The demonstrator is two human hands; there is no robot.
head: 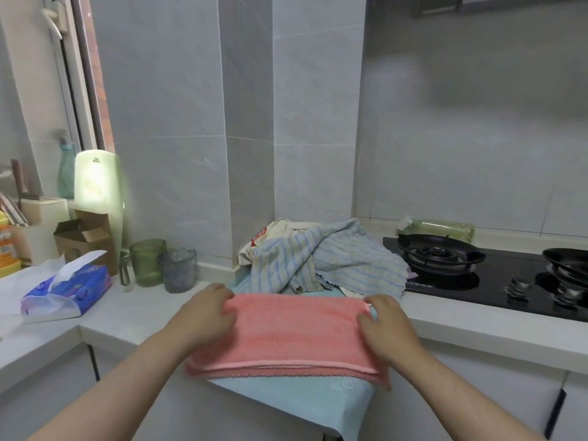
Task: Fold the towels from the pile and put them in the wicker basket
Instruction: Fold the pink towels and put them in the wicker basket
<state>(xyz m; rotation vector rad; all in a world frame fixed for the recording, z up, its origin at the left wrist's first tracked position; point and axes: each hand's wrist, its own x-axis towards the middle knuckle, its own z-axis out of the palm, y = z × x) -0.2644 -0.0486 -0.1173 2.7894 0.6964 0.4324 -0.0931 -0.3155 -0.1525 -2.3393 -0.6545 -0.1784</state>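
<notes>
So far, one pink towel [292,332] looks partly folded: it lies as a long doubled band across the front edge of the counter [143,316], its layered hems showing along the near side. It probably needs another fold or two before it is small enough to stow.

The left hand [210,313] grips its left end and the right hand [386,329] its right end. The fingers of both are curled over the far corners with the thumbs on top of the cloth, though whether the fingers reach underneath I cannot tell.

Beneath the pink towel a light blue towel [302,399] is spread flat and hangs over the counter's edge, not yet folded. Just behind, touching the blue one, the pile [327,259] of striped and pale cloths sits crumpled against the tiled wall, so most of the work seems left.

No wicker basket is in view, so nothing can be counted as put away.

To the right of the pile is a black gas hob [477,278]. To the left stand two cups [148,262], and farther left a tissue pack [66,291].
</notes>
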